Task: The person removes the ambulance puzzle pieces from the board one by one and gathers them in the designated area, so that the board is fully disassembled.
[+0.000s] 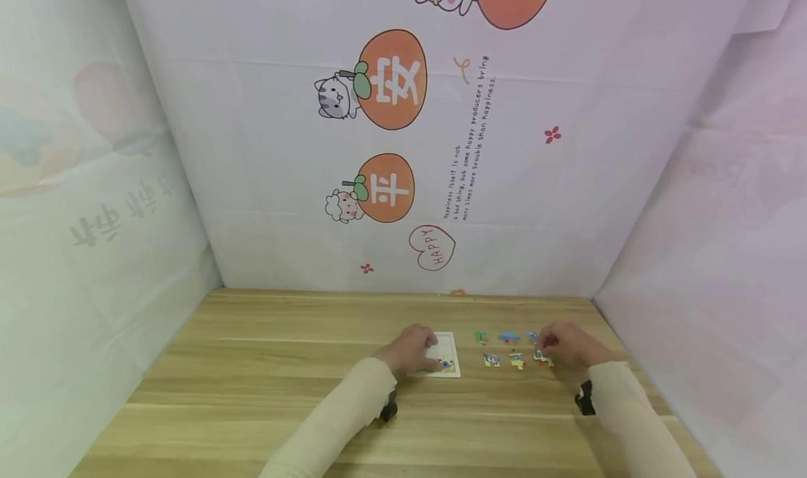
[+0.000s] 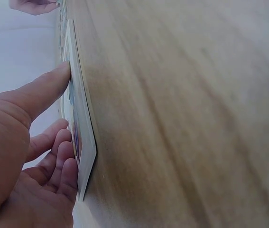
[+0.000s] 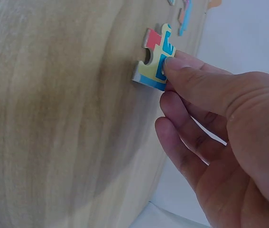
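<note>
My left hand (image 1: 410, 348) rests on a small white puzzle tray (image 1: 447, 345), its fingertips at the left side and its thumb near the lower edge. Beside the thumb, a colourful puzzle piece (image 1: 447, 364) lies in the tray's lower part. In the left wrist view the thumb and fingertips touch the face of the tray (image 2: 87, 137), which lies flat on the table. To the right, my right hand (image 1: 567, 343) pinches a puzzle piece (image 3: 154, 69) between thumb and fingers; it is yellow with blue and red patches. Its lower edge is close to the tabletop.
Several loose puzzle pieces lie in two rows between the tray and my right hand, among them a green one (image 1: 481, 337), a blue one (image 1: 508, 336) and a yellow one (image 1: 517, 359). White printed sheets (image 1: 504, 183) wall in the wooden table (image 1: 284, 366) at the back and sides.
</note>
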Demonstrator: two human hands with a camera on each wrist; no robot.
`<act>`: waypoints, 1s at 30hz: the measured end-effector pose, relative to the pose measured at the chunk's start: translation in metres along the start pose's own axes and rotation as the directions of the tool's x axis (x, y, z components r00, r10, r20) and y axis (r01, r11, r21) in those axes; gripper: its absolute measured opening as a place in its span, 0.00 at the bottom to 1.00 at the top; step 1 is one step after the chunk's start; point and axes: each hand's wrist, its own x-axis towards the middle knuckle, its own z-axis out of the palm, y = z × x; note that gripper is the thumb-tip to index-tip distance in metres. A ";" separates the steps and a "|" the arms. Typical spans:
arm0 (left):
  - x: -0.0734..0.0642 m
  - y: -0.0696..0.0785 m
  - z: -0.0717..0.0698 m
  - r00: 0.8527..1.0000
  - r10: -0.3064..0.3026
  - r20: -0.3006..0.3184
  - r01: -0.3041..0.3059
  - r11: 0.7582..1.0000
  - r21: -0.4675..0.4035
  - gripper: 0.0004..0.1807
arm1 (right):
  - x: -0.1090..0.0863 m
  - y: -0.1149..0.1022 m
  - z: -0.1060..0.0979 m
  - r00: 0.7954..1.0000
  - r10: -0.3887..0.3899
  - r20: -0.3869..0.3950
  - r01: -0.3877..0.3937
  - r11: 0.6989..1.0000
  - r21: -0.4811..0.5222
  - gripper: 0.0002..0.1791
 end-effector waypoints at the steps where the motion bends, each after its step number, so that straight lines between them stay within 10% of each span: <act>1: 0.000 0.000 0.000 1.000 0.000 0.001 0.000 1.000 -0.001 0.28 | 0.000 0.001 0.000 1.000 -0.012 0.001 0.012 1.000 -0.006 0.08; 12: -0.001 0.003 -0.002 1.000 -0.015 0.018 0.015 1.000 0.002 0.29 | 0.002 -0.013 0.000 1.000 0.016 -0.017 -0.016 0.999 -0.029 0.05; 30: -0.023 -0.014 -0.030 1.000 0.001 0.008 -0.001 0.999 -0.039 0.27 | 0.058 -0.106 0.036 0.987 -0.153 0.054 0.158 0.981 -0.110 0.07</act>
